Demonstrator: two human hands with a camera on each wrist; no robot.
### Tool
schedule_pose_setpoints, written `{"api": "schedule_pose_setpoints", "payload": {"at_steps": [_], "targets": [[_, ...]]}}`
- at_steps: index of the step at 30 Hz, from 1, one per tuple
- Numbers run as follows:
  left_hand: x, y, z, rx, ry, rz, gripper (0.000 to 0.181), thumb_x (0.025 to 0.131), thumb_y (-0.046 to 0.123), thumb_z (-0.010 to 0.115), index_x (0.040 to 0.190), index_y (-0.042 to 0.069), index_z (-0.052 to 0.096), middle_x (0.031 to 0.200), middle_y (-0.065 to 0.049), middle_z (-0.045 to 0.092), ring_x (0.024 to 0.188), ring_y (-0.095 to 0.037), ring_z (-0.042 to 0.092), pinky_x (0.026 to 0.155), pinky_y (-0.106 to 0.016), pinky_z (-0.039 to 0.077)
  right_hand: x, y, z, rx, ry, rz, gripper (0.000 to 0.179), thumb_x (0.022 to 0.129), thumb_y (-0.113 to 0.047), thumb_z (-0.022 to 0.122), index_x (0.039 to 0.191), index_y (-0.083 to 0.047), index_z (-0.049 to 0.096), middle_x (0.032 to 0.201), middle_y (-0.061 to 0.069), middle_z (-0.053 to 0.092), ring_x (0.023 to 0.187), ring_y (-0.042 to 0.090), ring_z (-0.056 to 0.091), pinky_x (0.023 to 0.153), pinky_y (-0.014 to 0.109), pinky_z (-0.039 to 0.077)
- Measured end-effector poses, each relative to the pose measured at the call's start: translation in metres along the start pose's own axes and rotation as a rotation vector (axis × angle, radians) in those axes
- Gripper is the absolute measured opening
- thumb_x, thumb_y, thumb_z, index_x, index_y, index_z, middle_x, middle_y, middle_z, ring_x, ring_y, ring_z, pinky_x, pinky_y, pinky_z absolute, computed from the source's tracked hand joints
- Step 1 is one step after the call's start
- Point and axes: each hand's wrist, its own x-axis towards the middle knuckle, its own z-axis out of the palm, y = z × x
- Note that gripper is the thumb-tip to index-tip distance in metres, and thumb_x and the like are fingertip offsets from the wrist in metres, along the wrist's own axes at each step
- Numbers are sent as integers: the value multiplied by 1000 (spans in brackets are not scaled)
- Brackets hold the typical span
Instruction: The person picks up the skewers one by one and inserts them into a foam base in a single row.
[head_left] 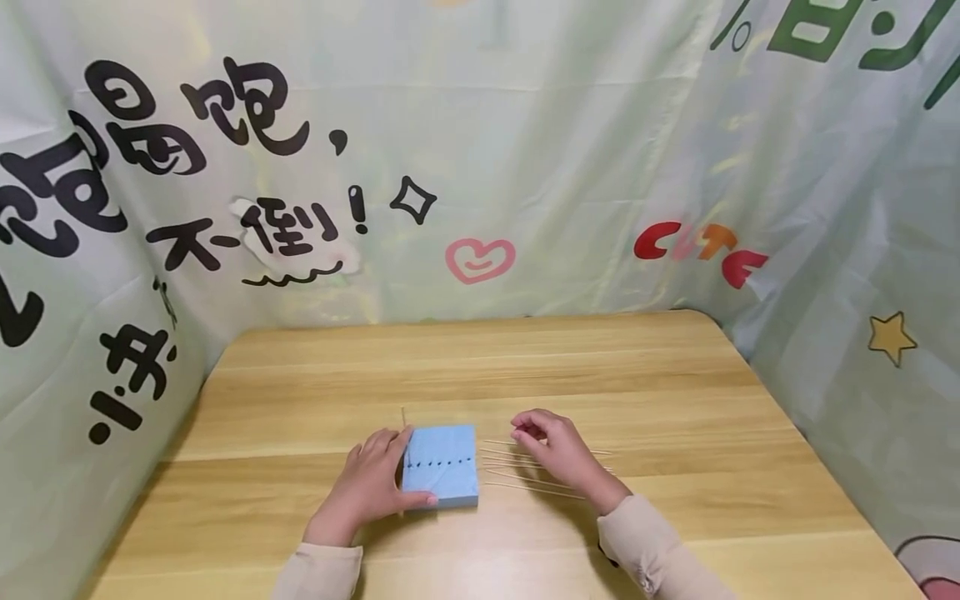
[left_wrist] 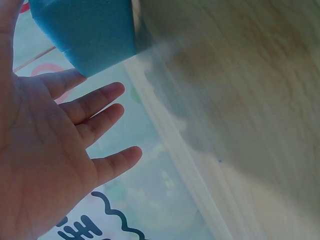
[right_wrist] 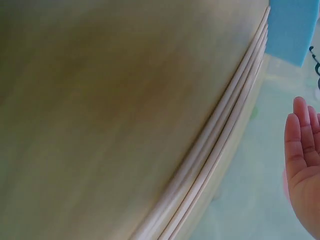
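Block (head_left: 452, 482): on the surface (head_left: 525, 367), left of the sticks (right_wrist: 197, 147); dark marks (head_left: 439, 463) cross its top in a row.
Left hand (head_left: 367, 479): we see it grip the block's left side with thumb and index.
Right hand (head_left: 561, 450): over the sticks, fingers loose, apparently empty.
Lone stick (head_left: 403, 416): beside or under the block's left edge, we cannot tell; one dealt with, we judge.
Sticks: several on the right, seemingly left to use.
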Motion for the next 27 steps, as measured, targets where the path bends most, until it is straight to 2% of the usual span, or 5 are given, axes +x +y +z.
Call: {"api": "schedule_pose_setpoints", "payload": {"at_steps": [12, 19, 24, 27], "targets": [[-5, 0, 1, 5, 10, -2, 110, 61, 68, 74, 143, 3, 40, 135, -19, 47, 128, -37, 39, 103, -59, 29, -8, 25, -28, -66, 27, 90, 15, 87, -8, 67, 99, 2, 66, 87, 1, 65, 74, 11, 58, 65, 24, 51], [-3, 0, 0, 7, 11, 4, 112, 60, 70, 73, 143, 3, 39, 135, -19, 47, 128, -37, 39, 103, -59, 28, -12, 32, -38, -100, 19, 98, 13, 86, -4, 67, 97, 2, 66, 85, 2, 64, 74, 12, 57, 66, 24, 51], [-2, 0, 0, 17, 4, 6, 112, 60, 71, 72, 143, 3, 39, 134, -18, 48, 127, -35, 40, 103, -58, 29, -12, 36, -39, -115, -19, 104, 11, 85, -1, 66, 96, 4, 65, 83, 4, 64, 74, 12, 58, 66, 24, 51], [-1, 0, 0, 16, 1, 8, 111, 61, 69, 73, 143, 3, 38, 134, -18, 48, 127, -35, 40, 103, -59, 29, -11, 38, -39, -134, -58, 137, 10, 85, 1, 66, 95, 2, 65, 82, 2, 63, 74, 11, 56, 65, 24, 51]]}}
